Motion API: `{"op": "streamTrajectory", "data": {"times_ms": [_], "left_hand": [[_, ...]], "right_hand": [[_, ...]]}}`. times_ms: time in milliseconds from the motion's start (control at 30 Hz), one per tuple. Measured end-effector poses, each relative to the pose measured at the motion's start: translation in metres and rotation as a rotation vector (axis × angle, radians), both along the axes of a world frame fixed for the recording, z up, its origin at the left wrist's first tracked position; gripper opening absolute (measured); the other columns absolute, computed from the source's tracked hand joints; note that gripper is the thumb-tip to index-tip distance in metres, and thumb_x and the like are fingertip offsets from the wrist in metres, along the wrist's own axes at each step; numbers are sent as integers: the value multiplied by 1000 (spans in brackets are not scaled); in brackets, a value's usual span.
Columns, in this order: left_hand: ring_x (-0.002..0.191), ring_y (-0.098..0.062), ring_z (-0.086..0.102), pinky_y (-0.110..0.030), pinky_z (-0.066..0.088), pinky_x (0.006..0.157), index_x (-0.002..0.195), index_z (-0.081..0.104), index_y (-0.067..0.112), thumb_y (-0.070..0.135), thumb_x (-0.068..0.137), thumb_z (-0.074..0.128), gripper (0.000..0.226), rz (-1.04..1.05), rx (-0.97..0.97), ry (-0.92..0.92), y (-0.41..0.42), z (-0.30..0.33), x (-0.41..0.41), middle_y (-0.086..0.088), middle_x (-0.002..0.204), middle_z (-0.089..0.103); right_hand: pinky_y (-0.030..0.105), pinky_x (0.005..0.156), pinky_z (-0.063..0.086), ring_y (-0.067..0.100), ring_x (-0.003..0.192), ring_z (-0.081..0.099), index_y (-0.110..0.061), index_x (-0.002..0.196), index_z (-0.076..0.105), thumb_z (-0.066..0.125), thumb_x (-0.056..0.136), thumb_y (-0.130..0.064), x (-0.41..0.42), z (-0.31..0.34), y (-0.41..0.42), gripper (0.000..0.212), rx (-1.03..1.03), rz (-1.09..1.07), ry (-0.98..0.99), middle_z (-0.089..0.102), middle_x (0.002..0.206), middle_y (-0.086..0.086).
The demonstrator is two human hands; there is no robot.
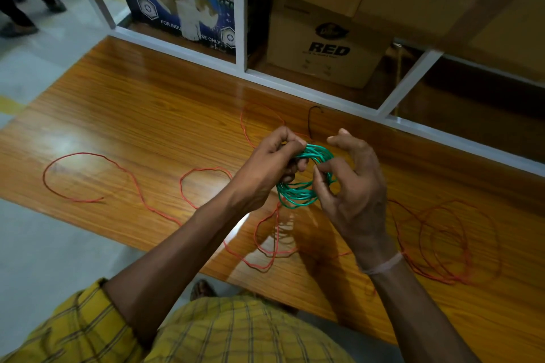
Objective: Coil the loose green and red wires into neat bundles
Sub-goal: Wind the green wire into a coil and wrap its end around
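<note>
A coil of green wire [298, 193] hangs between both hands above the wooden bench [147, 115]. My left hand [265, 168] grips the coil's upper left side with its fingers closed around the loops. My right hand [351, 186] pinches the coil's right side between thumb and fingers. Loose red wire [118, 166] lies in open loops across the bench to the left and runs under my hands. More red wire [442, 242] lies in a rough pile of loops at the right.
A short black wire [310, 122] lies just beyond my hands. Behind the bench stands a white-framed shelf [240, 23] with a blue tape box [177, 3] and a cardboard box [327, 47] marked RED. Another person's legs [26, 0] are at top left.
</note>
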State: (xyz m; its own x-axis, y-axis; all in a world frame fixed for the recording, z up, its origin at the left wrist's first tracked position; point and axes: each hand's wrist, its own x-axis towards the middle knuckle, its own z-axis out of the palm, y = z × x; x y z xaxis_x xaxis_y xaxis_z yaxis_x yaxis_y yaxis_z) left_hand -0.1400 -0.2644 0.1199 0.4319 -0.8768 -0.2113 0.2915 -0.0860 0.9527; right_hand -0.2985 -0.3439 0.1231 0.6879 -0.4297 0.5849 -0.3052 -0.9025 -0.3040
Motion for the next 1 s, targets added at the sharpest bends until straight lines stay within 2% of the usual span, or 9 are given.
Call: {"op": "streamTrajectory", "data": {"times_ms": [67, 133, 233, 400, 533, 733, 1000], "left_hand": [[55, -12, 40, -22, 32, 51, 95, 52, 15, 11, 110, 49, 15, -10, -19, 8, 0, 2, 0, -4, 69, 59], [55, -12, 38, -23, 32, 52, 95, 52, 15, 11, 110, 49, 16, -15, -32, 17, 0, 4, 1, -5, 70, 58], [55, -11, 38, -24, 32, 53, 96, 53, 15, 11, 110, 49, 15, -21, -42, 32, 0, 5, 1, -4, 71, 59], [48, -9, 38, -24, 31, 49, 110, 48, 10, 10, 110, 48, 1, 24, -5, 82, -3, 8, 0, -5, 68, 61], [48, -11, 31, -25, 25, 50, 92, 54, 12, 7, 110, 41, 23, 10, -8, 134, -5, 18, -3, -7, 64, 58], [47, -11, 33, -26, 30, 50, 86, 57, 7, 22, 111, 38, 34, 7, 80, 207, -7, 12, 1, -11, 68, 59], [48, -7, 38, -20, 30, 46, 104, 55, 10, 10, 110, 43, 14, 57, 45, 193, -8, 9, 4, -3, 66, 58]], "right_hand": [[39, 100, 58, 33, 127, 65, 0, 89, 69, 76, 90, -2, 0, 1, 0, 7, 43, 16, -14, 67, 127, 20], [38, 87, 61, 30, 112, 71, 0, 89, 69, 75, 91, 0, 0, 1, -1, 6, 48, 18, -39, 69, 122, 19], [36, 81, 60, 28, 101, 70, 2, 90, 70, 75, 92, 1, 0, 2, -3, 5, 17, 24, -72, 70, 111, 19], [37, 86, 60, 32, 99, 71, 4, 92, 72, 74, 93, 3, 2, 2, -4, 2, -57, 33, -69, 70, 107, 22], [34, 88, 59, 33, 97, 72, 5, 91, 73, 73, 94, 4, 2, 1, -5, 3, -106, 29, -72, 72, 105, 24], [36, 87, 60, 34, 95, 72, 6, 91, 73, 73, 95, 4, 3, 0, -6, 4, -135, 50, -70, 72, 104, 25], [41, 86, 61, 35, 97, 72, 6, 92, 73, 73, 94, 4, 4, 0, -6, 3, -95, 50, -93, 71, 105, 25]]}}
